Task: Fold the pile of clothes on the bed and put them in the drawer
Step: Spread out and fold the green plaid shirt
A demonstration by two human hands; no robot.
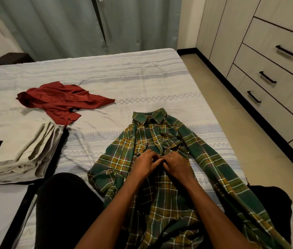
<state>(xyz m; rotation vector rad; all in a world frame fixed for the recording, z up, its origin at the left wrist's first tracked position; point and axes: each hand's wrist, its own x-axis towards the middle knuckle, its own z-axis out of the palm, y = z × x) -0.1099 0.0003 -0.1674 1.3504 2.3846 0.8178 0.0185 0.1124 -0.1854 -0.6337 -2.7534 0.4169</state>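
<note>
The lower hem of the green plaid shirt (153, 141) runs out of the frame at the bottom, and its right sleeve trails off the bed (142, 78) edge. What the fingertips pinch is too small to make out. The drawers (268, 83) beside the bed are all closed. The shirt lies front-up, collar away from the person. The left hand (146, 163) and right hand (175, 163) meet at its button placket mid-chest, fingers curled and pinching the fabric. A crumpled red garment (61, 99) and folded beige clothes (25, 155) lie to the left.
</note>
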